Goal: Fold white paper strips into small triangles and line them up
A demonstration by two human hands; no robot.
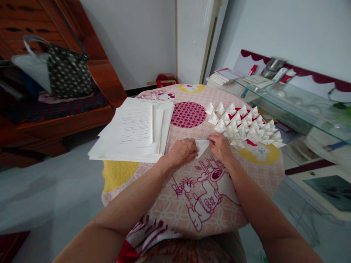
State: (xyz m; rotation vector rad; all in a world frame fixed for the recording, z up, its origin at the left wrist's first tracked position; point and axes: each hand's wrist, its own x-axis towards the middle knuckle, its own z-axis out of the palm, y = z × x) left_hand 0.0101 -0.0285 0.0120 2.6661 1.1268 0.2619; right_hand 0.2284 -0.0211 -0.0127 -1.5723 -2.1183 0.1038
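Observation:
A small folded piece of white paper (202, 147) lies between my two hands over the patterned tablecloth (175, 197). My left hand (184, 150) has its fingers closed on the paper's left side. At the opposite corner, the fingers of my right hand (220, 146) pinch the paper. Several folded white paper boats (248, 122) stand in close rows just beyond my right hand. To the left of my left hand rests a stack of white paper sheets (128, 137), the top one carrying lines of print.
At the right is a glass shelf (296, 102) holding metal containers (275, 64) and papers. A wooden bench (105, 82) with a dark patterned bag (70, 71) stands at the left. The round table's near edge is close to my body.

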